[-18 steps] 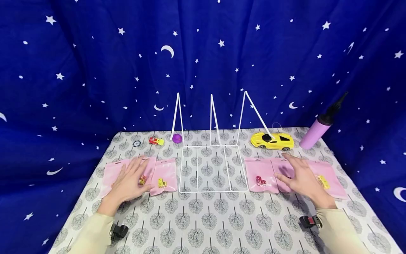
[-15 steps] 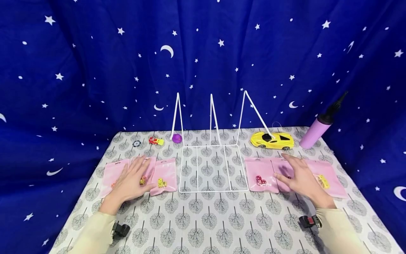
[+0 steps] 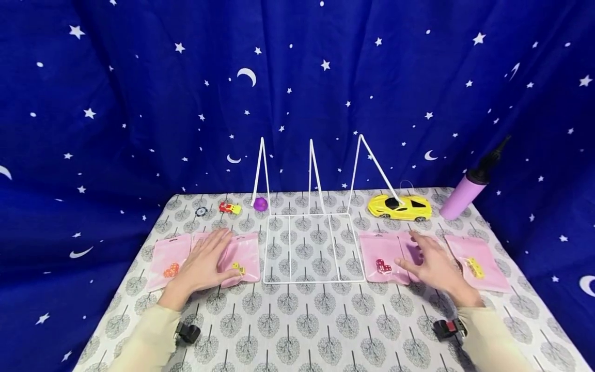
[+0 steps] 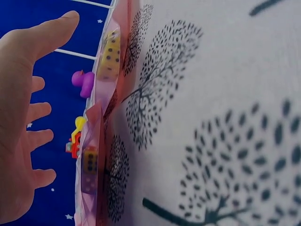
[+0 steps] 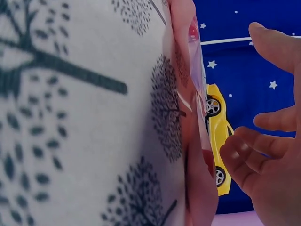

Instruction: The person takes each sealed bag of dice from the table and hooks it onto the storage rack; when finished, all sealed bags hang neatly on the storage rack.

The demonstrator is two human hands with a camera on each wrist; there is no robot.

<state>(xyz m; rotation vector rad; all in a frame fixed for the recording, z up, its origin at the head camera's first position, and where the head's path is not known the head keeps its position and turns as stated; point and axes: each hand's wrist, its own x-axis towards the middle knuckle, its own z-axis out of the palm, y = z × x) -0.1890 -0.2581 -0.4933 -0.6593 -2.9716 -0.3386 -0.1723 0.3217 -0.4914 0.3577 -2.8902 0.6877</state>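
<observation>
Both hovered empty, fingers relaxed: left hand (image 3: 202,263) mostly hid left-middle pink plastic pouch (image 3: 197,239), right hand (image 3: 433,264) right-middle pink plastic pouch (image 3: 408,249); head view cut off cream sleeves (image 3: 145,336).

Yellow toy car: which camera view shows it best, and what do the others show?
The head view: there the yellow toy car appears nearly whole, side and wheels visible. The right wrist view shows it turned on end, partly blocked by the right hand. The left wrist view shows none of it.
</observation>
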